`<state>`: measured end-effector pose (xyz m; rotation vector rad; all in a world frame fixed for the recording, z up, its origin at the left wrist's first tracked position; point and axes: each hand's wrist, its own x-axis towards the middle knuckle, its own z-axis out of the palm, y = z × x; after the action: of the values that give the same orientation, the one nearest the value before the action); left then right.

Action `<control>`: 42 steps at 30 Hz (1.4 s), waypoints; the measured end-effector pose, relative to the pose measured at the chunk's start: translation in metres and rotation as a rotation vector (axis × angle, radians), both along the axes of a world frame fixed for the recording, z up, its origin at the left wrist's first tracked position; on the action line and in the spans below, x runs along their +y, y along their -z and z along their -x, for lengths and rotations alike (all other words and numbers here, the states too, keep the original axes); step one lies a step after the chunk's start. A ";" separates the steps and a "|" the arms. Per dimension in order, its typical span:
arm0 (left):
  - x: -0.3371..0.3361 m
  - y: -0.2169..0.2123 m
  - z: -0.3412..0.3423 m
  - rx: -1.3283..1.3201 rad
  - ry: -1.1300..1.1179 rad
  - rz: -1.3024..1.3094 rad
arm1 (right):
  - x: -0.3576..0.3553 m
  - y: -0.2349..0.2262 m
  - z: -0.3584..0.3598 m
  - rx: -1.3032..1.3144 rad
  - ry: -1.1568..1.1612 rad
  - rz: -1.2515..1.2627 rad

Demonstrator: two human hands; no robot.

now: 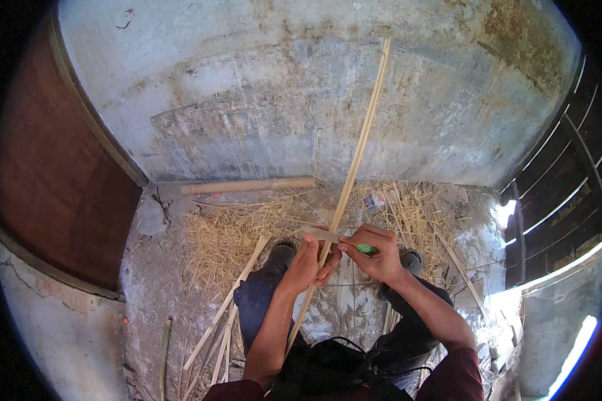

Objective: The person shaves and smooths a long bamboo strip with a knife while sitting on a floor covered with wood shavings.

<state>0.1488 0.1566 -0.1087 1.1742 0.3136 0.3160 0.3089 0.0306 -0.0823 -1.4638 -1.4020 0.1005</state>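
The left hand (306, 264) grips a long bamboo strip (356, 157) that runs from the lap up past the grey plastered wall (261, 87). The right hand (376, 252) holds a knife with a green handle (364, 248), its blade (320, 234) laid across the strip just above the left hand. Bamboo shavings (227, 234) cover the floor around both shoes. A thick bamboo pole (247, 186) lies against the wall's foot, and split bamboo slats (224, 314) lie by the left leg.

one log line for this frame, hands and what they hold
left hand: grips long bamboo strip | right hand: green-handled knife, blade on strip | floor: shavings, bamboo pole
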 end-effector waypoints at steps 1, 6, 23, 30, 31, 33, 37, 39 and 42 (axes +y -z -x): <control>0.000 0.001 0.000 0.023 -0.003 0.009 | 0.000 0.001 0.000 0.004 -0.001 -0.003; 0.007 0.014 0.001 -0.015 0.046 0.075 | 0.005 0.005 0.003 0.010 0.010 -0.027; 0.012 -0.010 -0.011 0.153 -0.023 0.050 | 0.018 0.003 -0.014 -0.001 0.021 0.017; 0.020 -0.014 -0.018 0.173 0.010 0.014 | 0.022 -0.001 -0.018 -0.021 0.045 -0.005; 0.021 -0.016 -0.020 0.185 0.019 0.020 | 0.022 -0.002 -0.019 -0.027 0.052 -0.005; 0.021 -0.018 -0.023 0.198 0.026 0.018 | 0.022 0.000 -0.025 -0.040 0.063 -0.007; 0.023 -0.016 -0.024 0.181 0.021 0.039 | 0.022 -0.003 -0.024 -0.055 0.088 0.006; 0.024 -0.014 -0.022 0.160 0.012 0.057 | 0.021 -0.003 -0.024 -0.058 0.088 0.018; 0.021 -0.010 -0.022 0.136 -0.014 0.046 | 0.018 0.001 -0.025 -0.044 0.067 0.037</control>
<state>0.1704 0.1772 -0.0986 1.1504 0.4465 0.2402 0.3341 0.0485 -0.0836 -1.5509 -1.3912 0.0527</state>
